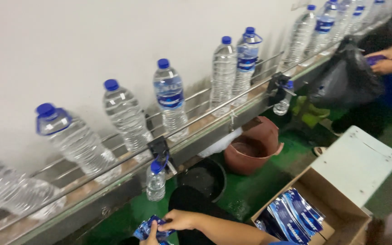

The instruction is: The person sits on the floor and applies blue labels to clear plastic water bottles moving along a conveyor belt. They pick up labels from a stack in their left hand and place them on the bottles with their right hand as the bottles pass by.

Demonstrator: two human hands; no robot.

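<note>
bare hands (178,221); bare forearm; blue sleeve edge at elbow

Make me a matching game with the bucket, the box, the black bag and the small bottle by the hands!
Things:
1. bucket
2. box
3. black bag
4. small bottle

Descriptions:
A. holds blue labels
B. hangs under the conveyor rail
C. reddish brown, on the green floor
D. beside another person's hands

Pairs: 1-C, 2-A, 3-D, 4-B
</note>
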